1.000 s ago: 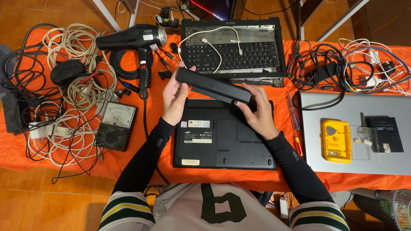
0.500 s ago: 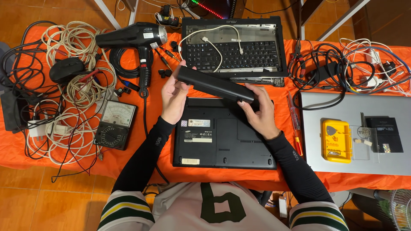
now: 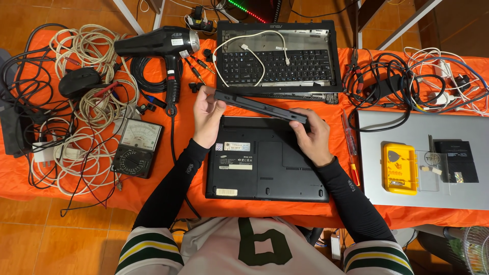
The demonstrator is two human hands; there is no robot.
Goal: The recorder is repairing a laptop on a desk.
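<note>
Since half a second ago you have turned the long black battery pack (image 3: pixel 261 105) so its thin edge faces up, where before its broad face showed. Your left hand (image 3: pixel 207 118) is closed around its left end, thumb on top, and your right hand (image 3: pixel 311 137) grips its right end with the fingers curled under. You hold the pack above the rear edge of the black laptop (image 3: pixel 267 163), which lies bottom up on the orange surface (image 3: pixel 168 188). Beyond it lies an opened laptop base with keyboard (image 3: pixel 277 63). A black hair dryer (image 3: pixel 158 46) and an analog multimeter (image 3: pixel 136 147) lie to your left, a yellow tool case (image 3: pixel 400 168) to your right.
</note>
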